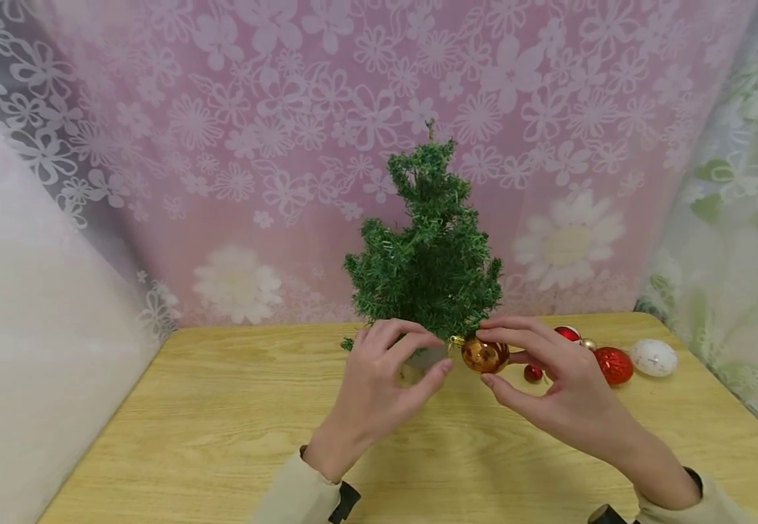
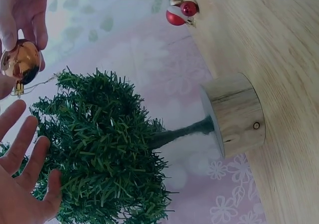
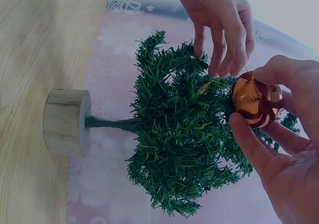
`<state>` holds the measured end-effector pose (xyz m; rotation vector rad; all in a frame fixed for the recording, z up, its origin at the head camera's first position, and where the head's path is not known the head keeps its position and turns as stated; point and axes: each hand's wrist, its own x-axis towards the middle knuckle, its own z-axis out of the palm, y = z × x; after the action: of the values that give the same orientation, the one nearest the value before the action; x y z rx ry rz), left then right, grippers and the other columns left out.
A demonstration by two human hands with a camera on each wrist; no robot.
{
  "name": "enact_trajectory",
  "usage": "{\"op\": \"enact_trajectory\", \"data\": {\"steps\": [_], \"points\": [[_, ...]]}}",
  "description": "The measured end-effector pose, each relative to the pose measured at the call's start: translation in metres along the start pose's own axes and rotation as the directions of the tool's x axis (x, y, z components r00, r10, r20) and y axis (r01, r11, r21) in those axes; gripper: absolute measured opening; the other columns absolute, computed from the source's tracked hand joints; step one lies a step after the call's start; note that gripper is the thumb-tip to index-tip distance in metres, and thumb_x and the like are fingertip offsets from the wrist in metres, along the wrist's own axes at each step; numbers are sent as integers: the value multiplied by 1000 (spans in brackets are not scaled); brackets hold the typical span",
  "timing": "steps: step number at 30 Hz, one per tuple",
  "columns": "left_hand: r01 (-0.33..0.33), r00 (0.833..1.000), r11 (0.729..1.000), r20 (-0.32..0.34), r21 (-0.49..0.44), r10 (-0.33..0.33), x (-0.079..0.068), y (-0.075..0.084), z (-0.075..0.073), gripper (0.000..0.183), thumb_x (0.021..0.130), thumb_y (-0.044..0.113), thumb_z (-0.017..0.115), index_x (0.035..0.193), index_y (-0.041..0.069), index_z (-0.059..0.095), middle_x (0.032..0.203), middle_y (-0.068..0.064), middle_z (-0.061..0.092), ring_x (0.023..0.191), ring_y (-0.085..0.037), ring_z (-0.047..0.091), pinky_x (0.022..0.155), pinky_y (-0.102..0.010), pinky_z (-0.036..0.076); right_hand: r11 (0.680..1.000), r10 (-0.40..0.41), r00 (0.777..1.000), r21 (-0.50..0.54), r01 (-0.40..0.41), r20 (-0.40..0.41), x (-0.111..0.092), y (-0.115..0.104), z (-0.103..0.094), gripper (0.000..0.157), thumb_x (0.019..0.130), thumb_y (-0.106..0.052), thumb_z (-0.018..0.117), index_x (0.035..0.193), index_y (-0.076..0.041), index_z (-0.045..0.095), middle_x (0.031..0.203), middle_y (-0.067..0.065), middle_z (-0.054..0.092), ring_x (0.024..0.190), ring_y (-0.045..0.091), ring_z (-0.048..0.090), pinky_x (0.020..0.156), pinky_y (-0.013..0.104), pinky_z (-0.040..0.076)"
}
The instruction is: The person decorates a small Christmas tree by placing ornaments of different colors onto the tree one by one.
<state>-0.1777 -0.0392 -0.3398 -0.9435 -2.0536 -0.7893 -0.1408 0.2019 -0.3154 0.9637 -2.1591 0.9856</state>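
Observation:
My right hand (image 1: 565, 382) pinches a shiny copper-gold Christmas bauble (image 1: 486, 354) between thumb and fingers, its gold cap facing left. The left hand (image 1: 379, 378) is beside that cap, fingers loosely bent, with a gap between thumb and forefinger. Seen from the left wrist, the left fingers (image 2: 37, 162) are spread beside the bauble (image 2: 21, 62), and a thin thread trails from its cap. In the right wrist view the left hand (image 3: 224, 30) hangs just above the bauble (image 3: 255, 99). A small green artificial Christmas tree (image 1: 427, 255) stands directly behind both hands.
The tree's trunk rises from a round wooden base (image 2: 234, 114) on the wood-grain table (image 1: 221, 422). To the right lie a red glittery bauble (image 1: 613, 365), a white bauble (image 1: 654, 358), a small dark-red ball (image 1: 533, 373) and a red-and-white one (image 1: 567, 333). A flowered curtain (image 1: 287, 182) hangs behind.

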Motion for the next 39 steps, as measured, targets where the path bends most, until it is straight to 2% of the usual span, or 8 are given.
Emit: {"op": "enact_trajectory", "data": {"steps": [5, 10, 15, 17, 20, 24, 28, 39], "points": [[2, 1000, 1000, -19, -5, -3, 1, 0, 0, 7, 97, 26, 72, 93, 22, 76, 106, 7, 70, 103, -12, 64, 89, -37, 50, 1000, -2, 1000, -13, 2, 3, 0, -1, 1, 68, 67, 16, 83, 128, -11, 69, 131, 8, 64, 114, -3, 63, 82, 10, 54], [19, 998, 999, -53, -49, -22, -1, -3, -3, 5, 97, 21, 71, 95, 18, 74, 106, 4, 70, 102, -13, 65, 91, -37, 52, 1000, -2, 1000, -29, 2, 0, -1, -1, 1, 64, 70, 16, 78, 126, -16, 71, 131, 8, 64, 98, -1, 62, 70, 11, 50], [24, 997, 996, -76, -89, -31, -1, -5, -5, 4, 97, 19, 70, 97, 17, 73, 106, 2, 70, 103, -14, 66, 94, -38, 52, 999, 20, 1000, -28, -20, -2, -3, -1, 0, 61, 71, 15, 76, 120, -20, 70, 131, 4, 63, 103, -1, 62, 72, 13, 52], [14, 996, 996, -82, -87, -22, 0, -5, -6, 4, 97, 19, 70, 97, 17, 73, 106, 2, 70, 103, -15, 66, 94, -37, 53, 999, 29, 1000, -23, -29, -6, -2, -2, 0, 58, 71, 14, 79, 117, -20, 69, 130, 3, 63, 104, -1, 63, 72, 13, 53], [-10, 996, 997, -88, -73, 4, 1, -5, -8, 4, 97, 19, 70, 96, 16, 74, 106, 3, 71, 102, -14, 66, 93, -36, 53, 1000, 23, 1000, -2, -23, -10, 0, -3, 2, 53, 72, 12, 82, 113, -18, 66, 125, 3, 65, 91, -1, 63, 67, 13, 52], [-19, 998, 998, -68, -62, 15, 2, -2, -9, 4, 97, 19, 70, 97, 17, 74, 107, 3, 71, 103, -14, 65, 94, -36, 53, 999, -2, 1000, 41, 2, 3, 2, -1, 6, 41, 77, 13, 77, 105, -14, 63, 104, 0, 67, 70, -2, 56, 60, 12, 48], [-34, 998, 998, -59, -52, 30, 1, 0, -8, 6, 98, 19, 69, 97, 17, 74, 109, 2, 71, 104, -15, 65, 91, -35, 52, 999, -42, 999, 35, 41, 18, 4, 0, 12, 36, 80, 14, 70, 99, -16, 62, 88, -6, 65, 63, -5, 51, 56, 10, 45], [-111, 988, 993, -110, -38, 106, 0, -1, -8, 7, 100, 17, 66, 98, 17, 73, 111, 1, 71, 100, -15, 65, 86, -34, 52, 997, -57, 995, -56, 61, 76, 10, -4, 17, 36, 84, 4, 78, 107, -23, 72, 89, -15, 66, 63, -9, 44, 56, 8, 40]]}}
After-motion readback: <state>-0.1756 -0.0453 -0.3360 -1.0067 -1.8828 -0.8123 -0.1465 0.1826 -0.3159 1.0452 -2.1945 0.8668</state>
